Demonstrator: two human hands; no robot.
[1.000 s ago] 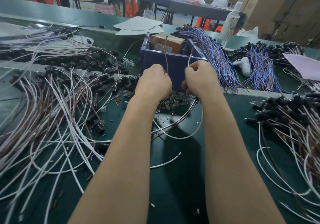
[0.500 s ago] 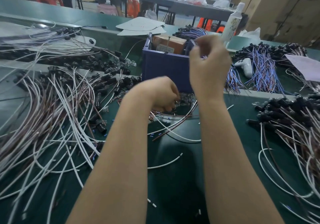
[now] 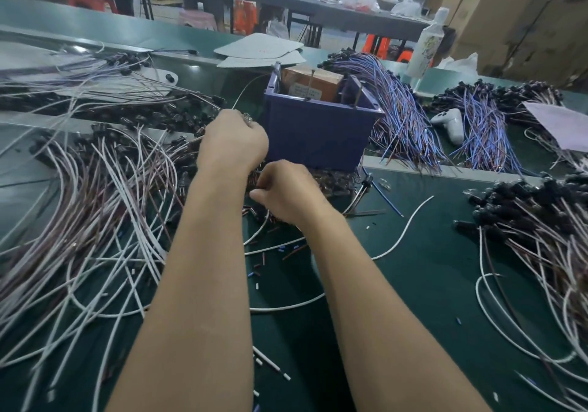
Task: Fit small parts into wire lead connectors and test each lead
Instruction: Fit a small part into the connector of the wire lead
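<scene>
Hands swapped levels versus half a second earlier: right hand point(image 3: 288, 197) dropped from the box top to the table, left hand point(image 3: 234, 146) rose to the box's left corner.

Near edge: both forearms filled the lower centre over the green mat point(image 3: 429, 284). Cut wire scraps and a loose white wire point(image 3: 404, 230) lay on it.

Mid frame: the right hand was curled knuckles-up, fingertips buried in the small parts point(image 3: 331, 178) piled against the front of the box. Couldn't tell if it had pinched one. The left hand was clenched on one lead point(image 3: 246, 92), a thin white wire arcing up and right out of the fist. Its connector end was hidden in the fist.

Step in hand, my read: picking a part to fit to that lead. To do it well:
- take one part only
- keep the connector mouth exposed past the left fingertips
- seat the part square and fully before testing
- don't drag neighbouring leads along

Heaps of leads, white and brown with black connectors, sat at frame left point(image 3: 105, 189) and right point(image 3: 534, 220).

Farther back: the blue box point(image 3: 318, 138) at centre held a brown carton point(image 3: 313, 82) and thin upright pins, likely test contacts. Blue wire bundles point(image 3: 401, 115) lay to its right, with a white bottle point(image 3: 428, 46) at the upper right.
</scene>
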